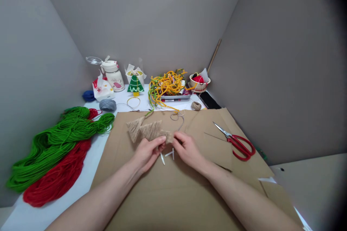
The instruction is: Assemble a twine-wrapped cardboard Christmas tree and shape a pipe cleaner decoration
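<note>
- At the far left of my table lies a long hank of green yarn, partly over a hank of red yarn that sits nearer to me.
- Just beyond them are a blue ball, a white box with tissue sticking up, and a grey ball of yarn just in front of the box.
- Behind the box stands a white bottle; to its right, a green tree ornament with a yellow base stands in front of a white cup.
- In the middle, above the brown cardboard, I hold a zigzag-edged, twine-wrapped shape, its broad end pointing left.
- My left hand grasps it near its right end, thumb on top.
- White strips lie between my hands on the cardboard.
- Farther off, an orange and green tangle heaps over a metal tray.
- My right hand pinches the shape's right end; whether a strand is caught there too, I cannot tell.
- Far right of centre are a small twine ball and a bowl holding red yarn.
- At right, red-handled scissors lie with blades slightly parted, pointing far and left.
</note>
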Tool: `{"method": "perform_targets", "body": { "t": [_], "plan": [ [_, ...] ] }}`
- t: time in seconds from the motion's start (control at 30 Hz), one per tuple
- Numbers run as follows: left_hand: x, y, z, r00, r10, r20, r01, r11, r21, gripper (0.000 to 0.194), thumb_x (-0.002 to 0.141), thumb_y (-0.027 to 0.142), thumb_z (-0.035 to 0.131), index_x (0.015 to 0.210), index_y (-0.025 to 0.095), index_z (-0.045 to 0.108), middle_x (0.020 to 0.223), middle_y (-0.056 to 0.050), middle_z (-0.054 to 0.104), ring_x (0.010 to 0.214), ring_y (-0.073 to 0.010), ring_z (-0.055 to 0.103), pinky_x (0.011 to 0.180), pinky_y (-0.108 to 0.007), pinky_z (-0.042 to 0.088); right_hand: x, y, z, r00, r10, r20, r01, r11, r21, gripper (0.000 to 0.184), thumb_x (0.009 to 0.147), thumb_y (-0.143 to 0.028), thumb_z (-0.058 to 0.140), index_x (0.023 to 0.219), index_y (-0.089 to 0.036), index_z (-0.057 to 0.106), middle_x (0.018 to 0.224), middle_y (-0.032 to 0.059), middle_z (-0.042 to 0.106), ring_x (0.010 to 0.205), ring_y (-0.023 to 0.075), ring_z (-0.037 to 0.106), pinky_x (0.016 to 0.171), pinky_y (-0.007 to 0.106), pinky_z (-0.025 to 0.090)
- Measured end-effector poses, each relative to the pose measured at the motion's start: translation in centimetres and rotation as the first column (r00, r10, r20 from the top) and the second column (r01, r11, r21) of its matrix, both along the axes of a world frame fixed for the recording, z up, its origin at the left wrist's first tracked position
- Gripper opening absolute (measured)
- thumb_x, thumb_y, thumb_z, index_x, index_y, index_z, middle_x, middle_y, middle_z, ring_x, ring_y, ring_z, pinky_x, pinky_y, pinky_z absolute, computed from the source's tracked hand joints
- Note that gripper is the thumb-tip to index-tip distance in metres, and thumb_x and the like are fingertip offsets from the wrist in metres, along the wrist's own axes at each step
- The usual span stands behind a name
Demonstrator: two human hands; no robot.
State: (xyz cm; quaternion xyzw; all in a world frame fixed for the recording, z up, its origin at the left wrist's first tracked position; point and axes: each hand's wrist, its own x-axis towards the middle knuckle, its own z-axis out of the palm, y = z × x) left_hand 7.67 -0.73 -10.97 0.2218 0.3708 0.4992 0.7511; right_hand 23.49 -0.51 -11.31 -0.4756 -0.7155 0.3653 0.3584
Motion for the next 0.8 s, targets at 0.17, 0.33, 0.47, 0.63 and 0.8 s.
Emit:
{"method": "perform_targets", "body": {
  "t": [0.17, 0.33, 0.47, 0.63, 0.8],
  "plan": [
    [0.0, 0.2, 0.0, 0.987, 0.158, -0.007, -0.158, 0.987, 0.0, 0.011, 0.06, 0.015, 0.076, 0.064, 0.009, 0.068, 0.064, -0.003, 0.065, 0.064, -0.0083, 0.057, 0.068, -0.02, 0.047, -0.9, -1.2, 0.0, 0.914, -0.017, 0.405, -0.1, 0.959, 0.265, 0.021, 0.092, -0.026, 0.038, 0.08, -0.017, 0.053, 0.077, 0.0049, 0.058, 0.073, 0.016, 0.05, 0.071, 0.029, 0.037],
    [0.2, 0.4, 0.0, 0.97, 0.232, -0.07, -0.231, 0.973, 0.028, 0.015, 0.058, 0.019, 0.078, 0.064, 0.01, 0.068, 0.064, -0.002, 0.066, 0.063, -0.0085, 0.058, 0.065, -0.02, 0.047, -1.0, -1.8, 0.5, 0.847, -0.033, 0.53, -0.196, 0.909, 0.369, 0.022, 0.093, -0.024, 0.035, 0.089, -0.017, 0.056, 0.079, 0.0066, 0.059, 0.076, 0.0173, 0.049, 0.069, 0.029, 0.036],
    [0.5, 0.2, 0.1, 0.966, 0.234, -0.111, -0.231, 0.972, 0.042, 0.019, 0.057, 0.02, 0.078, 0.072, 0.011, 0.069, 0.071, -0.004, 0.069, 0.067, -0.0117, 0.061, 0.069, -0.024, 0.05, -0.7, -2.0, 0.5, 0.834, -0.072, 0.547, -0.219, 0.866, 0.449, 0.025, 0.093, -0.023, 0.035, 0.085, -0.016, 0.057, 0.074, 0.0067, 0.056, 0.071, 0.0172, 0.046, 0.066, 0.029, 0.034],
    [0.8, 0.0, -0.1, 0.963, 0.189, -0.19, -0.181, 0.982, 0.061, 0.021, 0.058, 0.022, 0.078, 0.073, 0.009, 0.07, 0.073, -0.007, 0.07, 0.067, -0.0149, 0.063, 0.074, -0.031, 0.052, -0.3, -1.7, 1.0, 0.808, -0.107, 0.58, -0.238, 0.841, 0.486, 0.025, 0.093, -0.022, 0.035, 0.086, -0.016, 0.059, 0.073, 0.0066, 0.056, 0.072, 0.0175, 0.046, 0.065, 0.03, 0.033],
    [0.3, 0.1, -1.1, 0.929, 0.175, -0.325, -0.162, 0.985, 0.066, 0.022, 0.058, 0.027, 0.078, 0.068, 0.009, 0.069, 0.072, -0.009, 0.07, 0.066, -0.0167, 0.063, 0.072, -0.031, 0.052, 0.5, -1.1, 1.6, 0.823, -0.131, 0.553, -0.204, 0.84, 0.503, 0.025, 0.092, -0.023, 0.037, 0.084, -0.015, 0.06, 0.073, 0.0072, 0.056, 0.072, 0.0176, 0.046, 0.066, 0.03, 0.034]
  ]
}}
